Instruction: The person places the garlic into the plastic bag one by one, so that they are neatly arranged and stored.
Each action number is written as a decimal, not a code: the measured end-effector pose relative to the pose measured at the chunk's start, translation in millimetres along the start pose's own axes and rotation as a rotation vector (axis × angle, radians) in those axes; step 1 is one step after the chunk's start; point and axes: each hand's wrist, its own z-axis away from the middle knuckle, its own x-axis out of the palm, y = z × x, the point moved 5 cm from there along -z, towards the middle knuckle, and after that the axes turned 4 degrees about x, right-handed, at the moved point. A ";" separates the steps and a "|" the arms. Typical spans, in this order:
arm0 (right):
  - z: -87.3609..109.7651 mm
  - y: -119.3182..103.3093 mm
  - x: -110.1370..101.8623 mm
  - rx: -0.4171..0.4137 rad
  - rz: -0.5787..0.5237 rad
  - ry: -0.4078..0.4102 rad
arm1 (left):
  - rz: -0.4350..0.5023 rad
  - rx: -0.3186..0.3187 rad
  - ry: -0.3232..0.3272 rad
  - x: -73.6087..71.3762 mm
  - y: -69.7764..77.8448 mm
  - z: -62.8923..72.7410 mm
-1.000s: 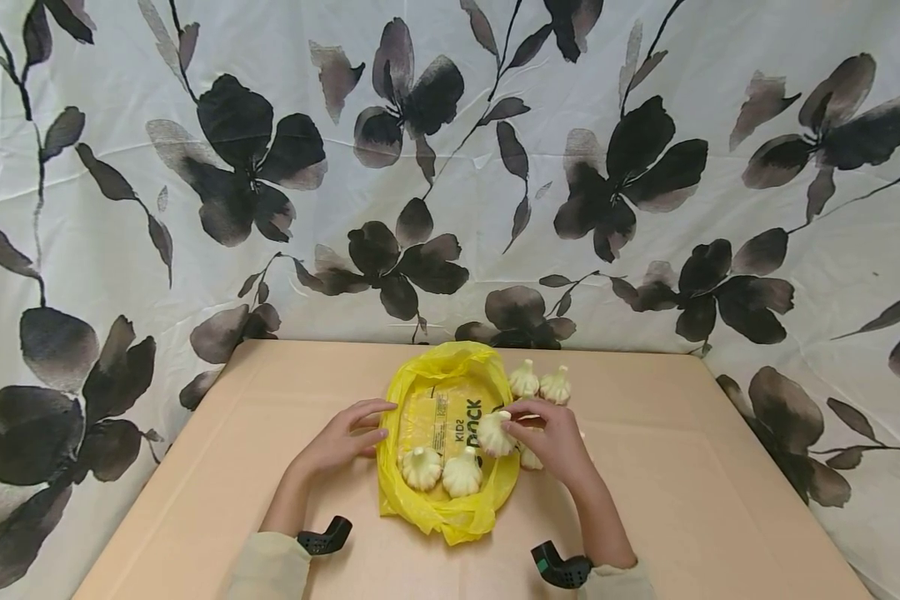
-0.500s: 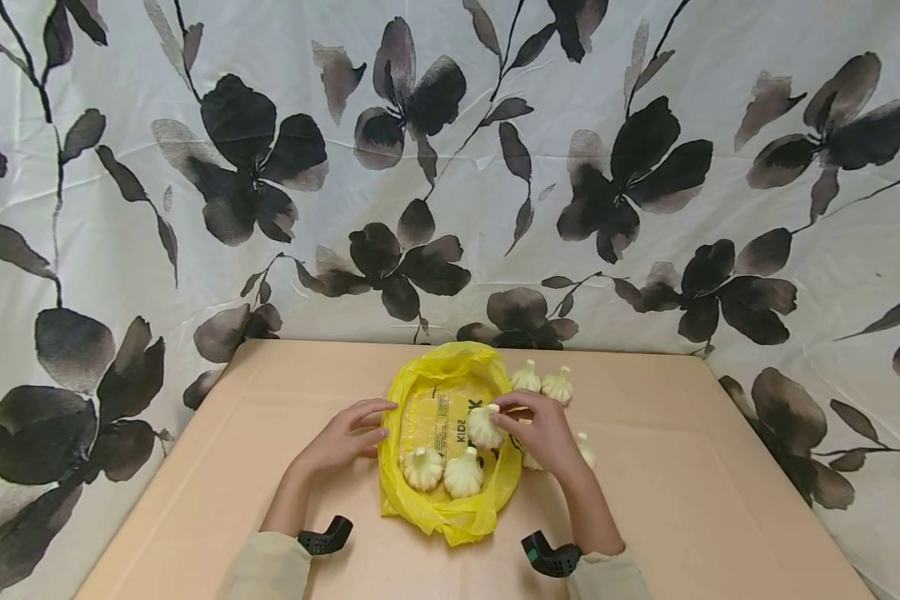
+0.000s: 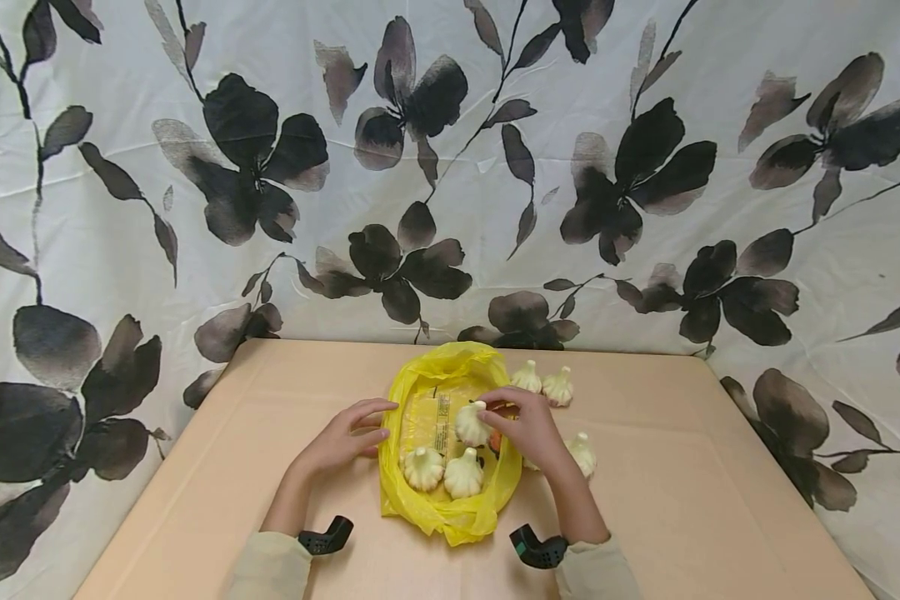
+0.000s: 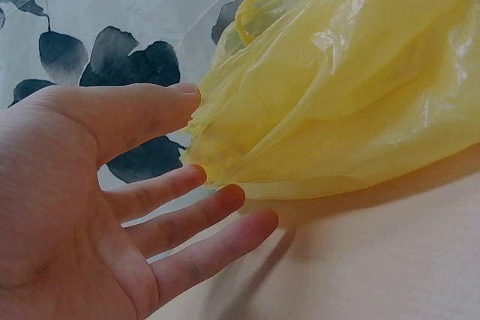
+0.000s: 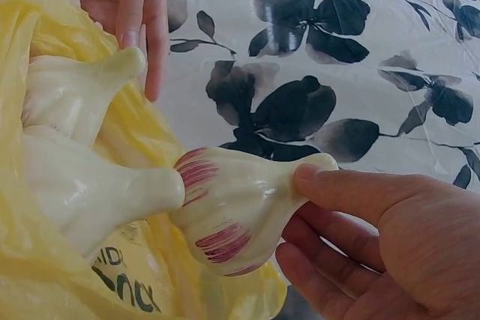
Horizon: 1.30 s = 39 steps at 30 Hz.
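My right hand [image 3: 528,425] pinches a garlic bulb [image 3: 472,423] by its stem, low inside the open mouth of a yellow plastic bag [image 3: 450,521]. In the right wrist view, this garlic bulb [image 5: 236,211] shows pink streaks and lies close to two others. Those are a pale garlic bulb [image 3: 423,468] and another garlic bulb [image 3: 463,473], sitting side by side at the near end of the bag. At the bag's left rim is my left hand [image 3: 345,435], its fingers extended. The thumb tip [image 4: 186,95] appears to touch the plastic in the left wrist view.
Right of the bag, a garlic bulb [image 3: 527,377] and a garlic bulb [image 3: 558,387] stand at the back. Closer in is a garlic bulb [image 3: 582,454], and another garlic bulb [image 3: 531,464] is mostly hidden by my right hand. A floral cloth [image 3: 450,167] hangs behind the table [image 3: 667,517].
My right hand has moved left with its garlic bulb, further over the bag's inside, uncovering a bulb on the table at the right. The left hand has stayed in place.
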 end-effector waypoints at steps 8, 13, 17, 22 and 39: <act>-9.0 -4.8 8.7 0.006 -0.021 -0.027 | 0.002 0.010 -0.004 -0.7 0.5 -0.8; -11.9 -9.2 15.8 -0.006 -0.056 -0.036 | 0.004 0.011 -0.006 -1.4 1.9 1.4; -12.1 -12.2 21.8 -0.013 -0.065 -0.042 | 0.004 0.010 -0.008 -2.1 2.8 3.1; -12.4 -11.7 29.3 0.005 -0.056 -0.044 | -0.002 0.007 -0.011 -3.0 2.4 4.6; -8.8 -25.5 57.9 0.004 -0.039 -0.060 | -0.016 0.015 -0.042 -8.1 0.2 15.4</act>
